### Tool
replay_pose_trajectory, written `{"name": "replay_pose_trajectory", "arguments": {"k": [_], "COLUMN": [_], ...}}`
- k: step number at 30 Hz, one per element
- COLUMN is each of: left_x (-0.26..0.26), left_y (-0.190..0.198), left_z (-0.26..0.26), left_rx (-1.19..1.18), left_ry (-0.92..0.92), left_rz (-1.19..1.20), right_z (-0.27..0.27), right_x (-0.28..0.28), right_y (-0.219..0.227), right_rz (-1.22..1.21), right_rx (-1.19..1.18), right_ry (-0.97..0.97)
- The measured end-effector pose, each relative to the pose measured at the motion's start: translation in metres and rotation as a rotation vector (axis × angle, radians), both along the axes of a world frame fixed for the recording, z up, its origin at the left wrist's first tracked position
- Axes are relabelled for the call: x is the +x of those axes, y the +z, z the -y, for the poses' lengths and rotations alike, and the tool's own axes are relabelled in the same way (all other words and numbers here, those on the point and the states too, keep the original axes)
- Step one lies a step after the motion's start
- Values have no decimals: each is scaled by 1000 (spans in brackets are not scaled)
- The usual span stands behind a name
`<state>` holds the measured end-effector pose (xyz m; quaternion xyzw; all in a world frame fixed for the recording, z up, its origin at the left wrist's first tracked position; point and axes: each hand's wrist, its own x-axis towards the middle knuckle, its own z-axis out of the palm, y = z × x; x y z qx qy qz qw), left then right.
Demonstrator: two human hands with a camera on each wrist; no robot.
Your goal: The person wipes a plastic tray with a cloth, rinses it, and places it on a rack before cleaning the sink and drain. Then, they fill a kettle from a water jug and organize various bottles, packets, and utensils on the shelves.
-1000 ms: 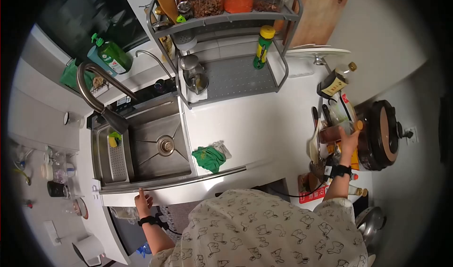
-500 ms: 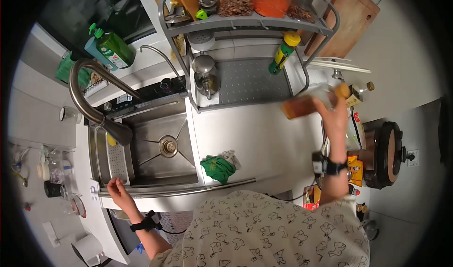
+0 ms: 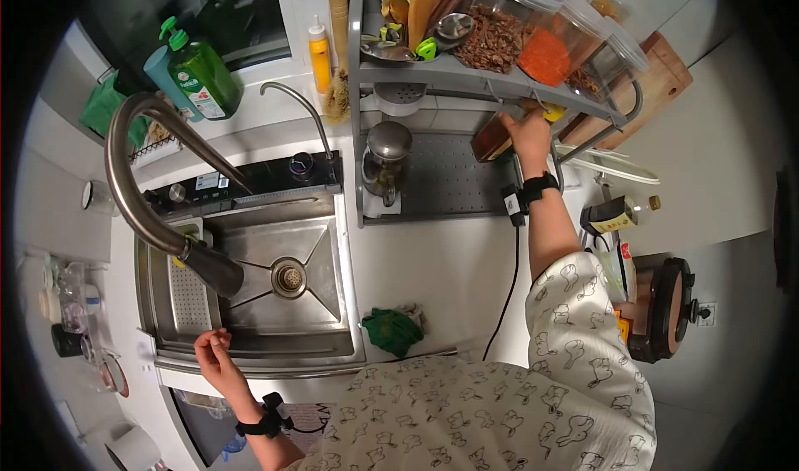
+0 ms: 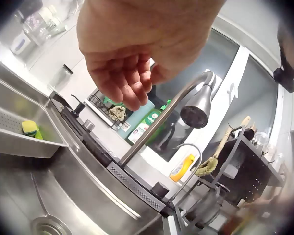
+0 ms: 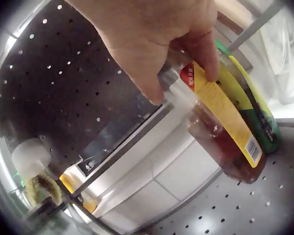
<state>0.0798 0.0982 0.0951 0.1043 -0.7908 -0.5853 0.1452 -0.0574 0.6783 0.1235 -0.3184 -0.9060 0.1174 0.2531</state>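
Under the rack's upper shelf, my right hand [image 3: 529, 138] grips a bottle of reddish-brown liquid [image 3: 491, 138] by its upper part. The right wrist view shows this bottle [image 5: 225, 142] with a yellow label, beside a green and yellow container [image 5: 252, 105], over the perforated lower shelf [image 5: 201, 215]. Whether its base touches the shelf I cannot tell. My left hand [image 3: 220, 364] hangs over the sink's front edge, holding nothing; in the left wrist view its fingers [image 4: 130, 83] are loosely curled.
A glass teapot [image 3: 385, 161] stands on the lower shelf's left. Tubs of dried food [image 3: 545, 55] fill the upper shelf. The faucet [image 3: 150, 196] arches over the sink [image 3: 341, 263]; a green cloth [image 3: 391, 331] lies on the counter, and a dark-labelled bottle [image 3: 612, 215] is at right.
My right hand has lifted the bottle from the items at the counter's right and carried it left and back into the rack. My left hand has risen slightly and moved left from the counter's front edge.
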Motion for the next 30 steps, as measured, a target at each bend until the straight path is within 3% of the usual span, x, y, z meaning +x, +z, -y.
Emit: {"name": "replay_pose_trajectory", "arguments": {"k": [3,6,8,9,11,13,15,17,18,19,21,23,25,26,28,30], "left_x": [-10,-24,-35,-40,-47,-52,-55,-56,-54,-50,-40,-32,-25,-21,-13,-4], "left_y": [2,11,8,11,15,16,14,9,7,5,5,9,14,28,36,42], "left_z": [-15,-37,-43,-50,-62,-70,-77,-71,-68,-71,-81,-92,-110,-122,-136,-142], "left_rx": [54,6,-5,-4,-3,-8,22,-57,-127,-132,-109,-126,-108,-233,-235,-239], "left_ry": [-29,-115,-173,-199,-240,-293,-287,-338,-370,-365,-435,-477,-547,-569,-613,-677], "left_rz": [13,-51,-60,-82,-43,-31,-50,-19,12,12,69,54,73,121,117,104], "right_z": [-9,9,18,19,25,24,22,19,4,-7,-42,-73,-103,-121,-162,-197], "right_x": [-6,3,16,19,32,60,100,166,200,237,297,335,341,338,326,307], "right_y": [-11,-5,-6,-15,-11,-14,-17,4,-1,0,16,33,46,46,41,40], "right_rz": [-23,-135,-265,-326,-384,-434,-288,-109,-37,-99,85,-38,-110,-125,-151,-65], "right_rx": [53,-150,-56,119,-180,-223,-326,-316,-305,-314,-146,-76,-272,-275,-280,-54], "right_ry": [-1,-15,34,-4,-59,-119,182,173,125,1,-298,-328,-349,-336,-311,-417]}}
